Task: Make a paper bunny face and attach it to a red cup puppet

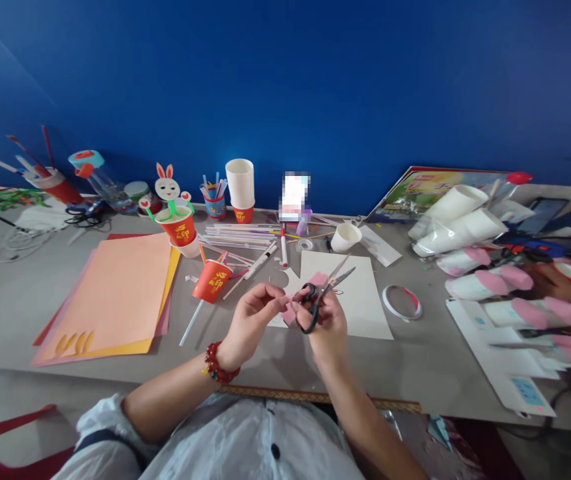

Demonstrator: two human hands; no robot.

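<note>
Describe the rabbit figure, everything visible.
The rabbit figure, apparently paper, has a round white face with drawn features, raised pink-orange ears, and two round white paws with reddish marks. Green stems, material unclear, join it to an open red cup with yellow print; a white cup shows beneath. It stands upright behind the coloured sheets. No hand touches it.

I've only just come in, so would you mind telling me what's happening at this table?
A person is holding black-handled scissors in the right hand, with the blades pointing away. The left hand pinches at a small pink piece between the hands. A rabbit figure stands in a red cup beyond the stacked coloured paper.
</note>
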